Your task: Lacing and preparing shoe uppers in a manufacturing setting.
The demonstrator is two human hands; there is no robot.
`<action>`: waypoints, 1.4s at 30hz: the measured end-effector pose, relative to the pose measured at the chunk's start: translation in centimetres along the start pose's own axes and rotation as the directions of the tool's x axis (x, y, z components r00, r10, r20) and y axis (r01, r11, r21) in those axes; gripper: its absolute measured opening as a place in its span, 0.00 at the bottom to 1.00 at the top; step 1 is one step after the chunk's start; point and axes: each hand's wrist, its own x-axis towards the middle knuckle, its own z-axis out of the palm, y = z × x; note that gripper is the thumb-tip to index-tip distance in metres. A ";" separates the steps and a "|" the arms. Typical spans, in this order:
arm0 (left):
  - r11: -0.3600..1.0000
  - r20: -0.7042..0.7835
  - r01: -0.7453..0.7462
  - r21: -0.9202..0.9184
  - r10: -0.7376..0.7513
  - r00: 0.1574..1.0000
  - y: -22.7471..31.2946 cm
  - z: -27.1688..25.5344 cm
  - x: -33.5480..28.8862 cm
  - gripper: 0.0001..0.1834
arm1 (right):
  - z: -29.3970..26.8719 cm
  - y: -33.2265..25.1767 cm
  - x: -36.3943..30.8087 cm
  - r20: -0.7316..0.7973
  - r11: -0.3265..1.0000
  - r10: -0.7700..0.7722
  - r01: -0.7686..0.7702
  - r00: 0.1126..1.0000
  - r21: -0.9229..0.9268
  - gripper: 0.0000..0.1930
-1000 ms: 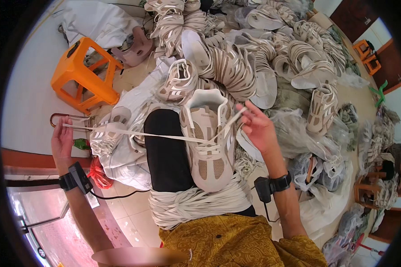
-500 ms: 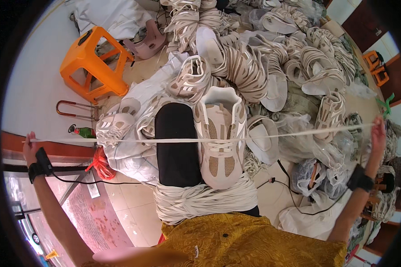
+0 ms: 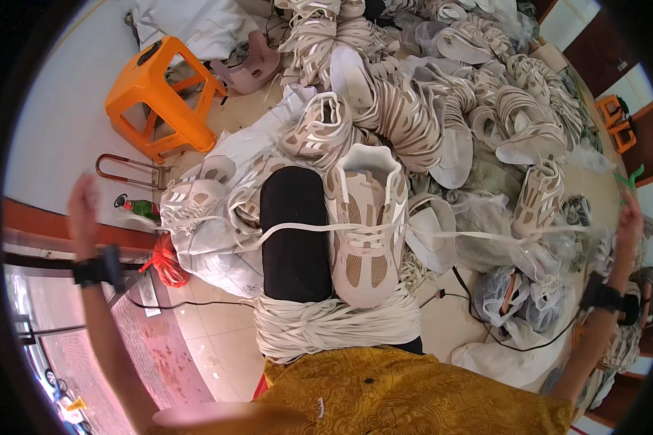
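A beige and white running shoe [image 3: 370, 261] rests on my lap with its toe toward me. A flat white shoelace [image 3: 297, 228] passes through its lower eyelets, with slack lengths out to both sides. My left hand [image 3: 85, 206] is raised at the far left, smeared by motion, and no lace is seen reaching it. On the far right my right hand [image 3: 629, 221] is raised too; the lace fades out just short of it, and blur hides its fingers. Beside the shoe lies a black padded block [image 3: 295, 239]. A bundle of white laces [image 3: 334, 330] crosses my lap.
Strings of nested beige shoe uppers [image 3: 406, 123] are heaped ahead. An orange stool [image 3: 141, 87] stands at the far left, near a green bottle [image 3: 141, 209] and a red plastic bag [image 3: 168, 261]. Clear plastic bags [image 3: 504, 297] and a black cable [image 3: 497, 337] lie to the right.
The lace was stretched taut between my two hands and is now slack. My left hand has come up and inward, off the lace's left end. My right hand has shifted slightly outward.
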 end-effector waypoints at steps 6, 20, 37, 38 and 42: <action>0.976 0.419 0.117 0.182 -0.184 0.889 -1.3 25.2 -18.8 0.07 | 40.0 -2.0 -15.0 0.592 0.971 0.239 -0.208 0.769 -0.120 0.10; 0.743 0.613 -0.550 0.382 0.242 0.752 -5.6 30.3 -25.6 0.05 | 51.4 0.5 -24.3 0.826 0.965 0.240 -0.216 0.510 -0.147 0.06; 0.073 0.857 -0.954 0.292 0.423 0.294 -4.9 31.5 -25.7 0.09 | 50.2 0.0 -25.0 0.855 0.986 0.161 -0.117 0.494 -0.118 0.07; 0.005 0.883 -0.961 0.275 0.394 0.255 -4.8 31.7 -25.6 0.09 | 50.0 0.3 -24.9 0.851 0.986 0.162 -0.120 0.500 -0.118 0.07; 0.039 0.942 -0.955 0.295 0.154 0.298 -2.9 32.5 -24.8 0.07 | 48.1 1.6 -23.1 0.783 0.988 -0.062 0.152 0.619 -0.042 0.07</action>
